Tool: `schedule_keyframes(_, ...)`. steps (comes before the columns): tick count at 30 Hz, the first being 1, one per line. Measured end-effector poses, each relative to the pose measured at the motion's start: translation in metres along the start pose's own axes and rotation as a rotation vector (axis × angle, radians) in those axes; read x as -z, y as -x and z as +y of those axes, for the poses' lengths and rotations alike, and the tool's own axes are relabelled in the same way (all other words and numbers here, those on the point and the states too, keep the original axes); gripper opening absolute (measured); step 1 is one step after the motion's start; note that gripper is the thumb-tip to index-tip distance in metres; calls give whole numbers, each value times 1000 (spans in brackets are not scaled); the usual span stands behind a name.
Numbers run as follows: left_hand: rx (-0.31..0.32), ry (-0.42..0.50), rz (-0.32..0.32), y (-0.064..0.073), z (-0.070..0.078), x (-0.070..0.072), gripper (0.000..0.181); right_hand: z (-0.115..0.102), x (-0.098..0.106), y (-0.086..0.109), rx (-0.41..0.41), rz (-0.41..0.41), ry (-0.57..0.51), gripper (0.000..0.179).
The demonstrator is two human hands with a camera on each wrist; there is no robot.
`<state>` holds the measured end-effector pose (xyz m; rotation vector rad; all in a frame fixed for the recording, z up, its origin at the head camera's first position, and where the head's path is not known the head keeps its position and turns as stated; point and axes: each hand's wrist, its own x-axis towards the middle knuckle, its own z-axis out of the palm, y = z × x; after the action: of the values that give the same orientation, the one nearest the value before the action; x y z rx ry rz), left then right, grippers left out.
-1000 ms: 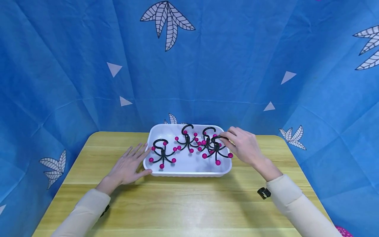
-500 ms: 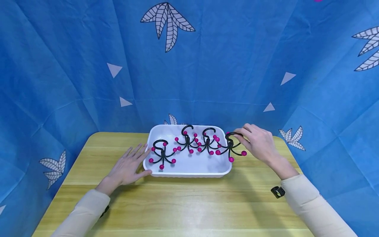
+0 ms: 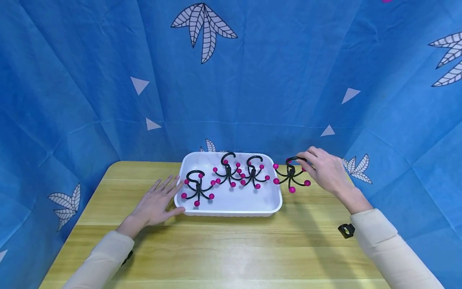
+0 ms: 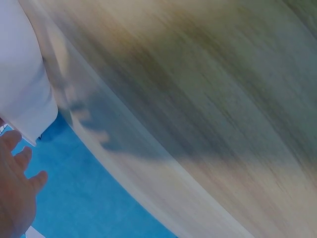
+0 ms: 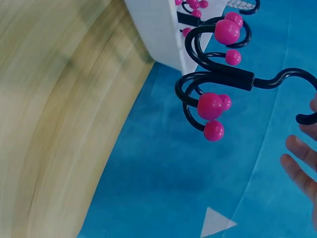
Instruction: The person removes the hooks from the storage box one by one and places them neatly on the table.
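Observation:
My right hand [image 3: 325, 170] pinches the curved top of a black multi-arm hook [image 3: 291, 172] with pink ball tips, held up just right of the tray. In the right wrist view this hook [image 5: 228, 77] hangs from the fingertips, its several arms spread. A white rectangular tray [image 3: 234, 212] holds three more hooks: one at the left [image 3: 198, 188], one at the back middle [image 3: 228, 170] and one at the right [image 3: 254, 172]. My left hand [image 3: 155, 204] rests with straight, spread fingers against the tray's left end. The left wrist view shows part of this hand [image 4: 17, 186] beside the tray wall.
The tray stands near the back of a wooden table [image 3: 231, 249]. Blue cloth [image 3: 231, 88] with leaf and triangle prints hangs behind and at both sides. A black band [image 3: 346, 230] sits at the right cuff.
My right hand has carried the pinched hook up and to the right, from over the tray's right side to beyond its rim. The left hand and tray have stayed in place.

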<state>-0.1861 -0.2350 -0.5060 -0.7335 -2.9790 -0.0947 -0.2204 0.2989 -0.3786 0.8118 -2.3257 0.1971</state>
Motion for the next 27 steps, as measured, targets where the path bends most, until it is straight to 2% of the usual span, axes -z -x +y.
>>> schedule_keyframes(6,2,2,-8,0,-1,1,94,12,-3,2,-18,-12,19,72)
schedule_keyframes(11,6,11,-13,0,-1,2,95,22,-7,7,-64,-48,29,72)
schedule_keyframes(13,2,7,-6,0,0,2,94,25,-9,10,-82,-64,28,61)
schedule_keyframes(18,7,2,-15,0,0,2,94,31,-15,16,-125,-105,28,20)
schedule_keyframes(27,15,7,-43,-1,0,2,95,43,-32,23,-189,-194,5,18)
